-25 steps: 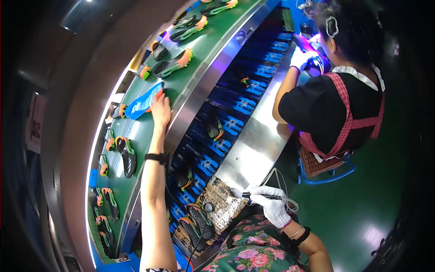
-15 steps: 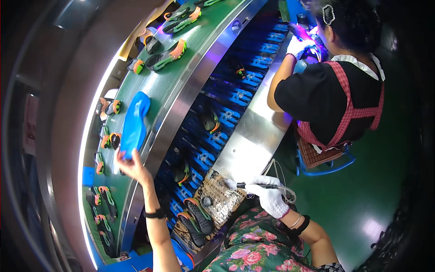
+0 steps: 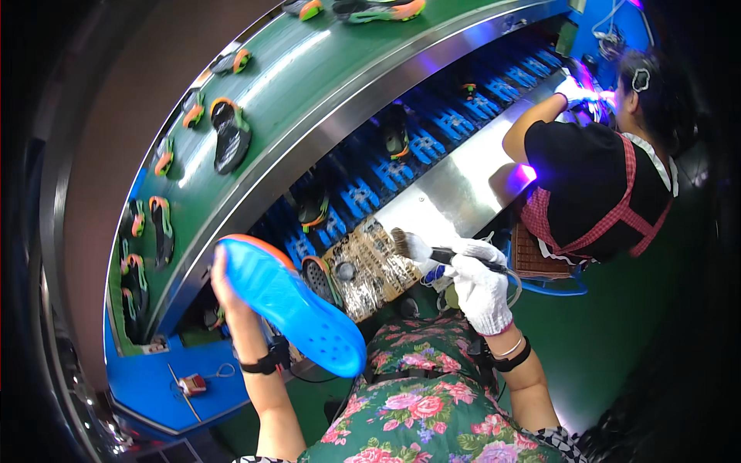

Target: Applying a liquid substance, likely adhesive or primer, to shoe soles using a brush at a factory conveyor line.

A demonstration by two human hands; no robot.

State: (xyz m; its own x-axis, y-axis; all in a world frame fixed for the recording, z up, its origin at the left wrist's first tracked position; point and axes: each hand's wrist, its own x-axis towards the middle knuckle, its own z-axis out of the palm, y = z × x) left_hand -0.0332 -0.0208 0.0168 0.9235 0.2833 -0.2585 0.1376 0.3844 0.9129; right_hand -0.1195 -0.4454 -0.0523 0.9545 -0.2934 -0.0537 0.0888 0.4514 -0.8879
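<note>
my left hand (image 3: 226,287) grips a smooth, curved blue shoe sole (image 3: 285,297). my knit-gloved right hand (image 3: 482,287) clasps a bristly brush (image 3: 417,248).

1. I'm looking into a shoe-making workshop.
2. Upper left, I see matching shoe soles (image 3: 231,140) spread along a green belt (image 3: 301,86).
3. Mid-frame, I can make out a row of blue holders (image 3: 424,145).
4. Upper right, a co-worker (image 3: 583,177) sits at a metal worktop (image 3: 463,166).

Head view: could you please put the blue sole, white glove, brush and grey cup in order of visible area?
Largest to smallest:
1. Blue sole
2. White glove
3. Brush, partly covered by the glove
4. Grey cup
Nearness to the camera probably enlarges the sole.
</note>
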